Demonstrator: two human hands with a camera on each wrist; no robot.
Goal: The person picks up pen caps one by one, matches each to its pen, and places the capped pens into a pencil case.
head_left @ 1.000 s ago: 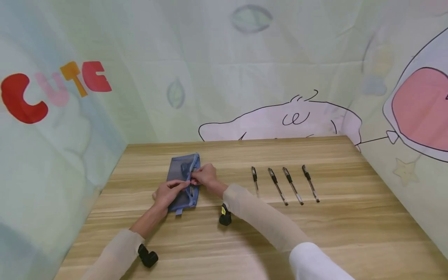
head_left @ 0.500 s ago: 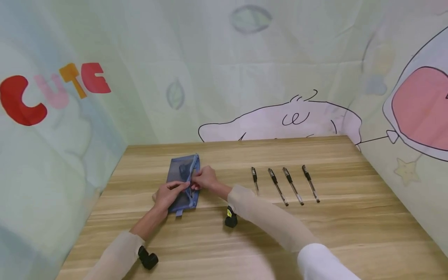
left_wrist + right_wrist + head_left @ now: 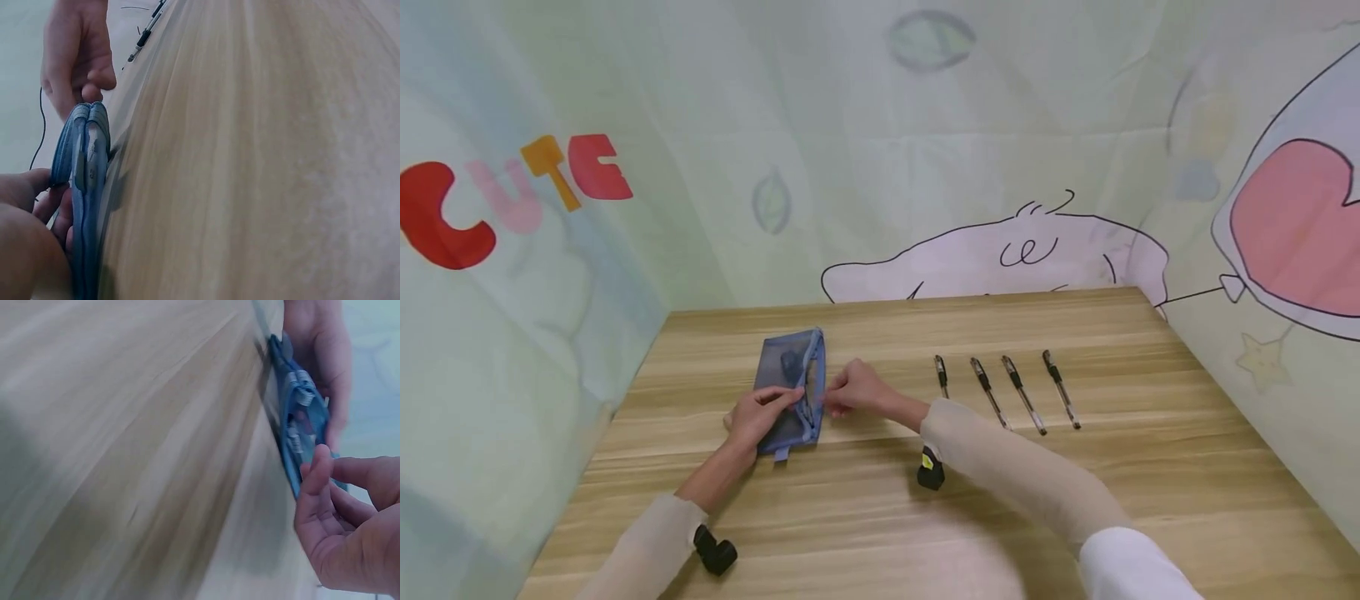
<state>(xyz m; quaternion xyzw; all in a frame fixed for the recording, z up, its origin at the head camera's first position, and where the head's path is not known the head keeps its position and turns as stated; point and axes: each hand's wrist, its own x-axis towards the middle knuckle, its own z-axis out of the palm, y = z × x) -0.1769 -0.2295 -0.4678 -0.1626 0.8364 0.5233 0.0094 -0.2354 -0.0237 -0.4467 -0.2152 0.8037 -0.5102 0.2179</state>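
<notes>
A blue mesh zip pouch (image 3: 773, 367) lies on the left part of the table, its zipped mouth parted on the right side. Dark contents show through the mesh. My left hand (image 3: 758, 418) pinches the edge of the mouth, with its thumb and fingers on either side in the left wrist view. My right hand (image 3: 861, 388) is just right of the pouch, fingers loosely bent, and no object shows in it. In the right wrist view its fingertips overlap the near end of the pouch (image 3: 290, 447), and white zip parts show around the gaping mouth.
Several black-capped gel pens (image 3: 987, 387) lie in a row on the wooden table (image 3: 820, 517), right of the right hand. The right sleeve (image 3: 1000, 458) passes in front of them. A printed cloth backdrop (image 3: 865, 167) stands behind the table and at both sides.
My right hand has drawn back to the right from the pouch mouth, and the mouth looks wider. My left hand has kept its place on the edge. The pens have not moved.
</notes>
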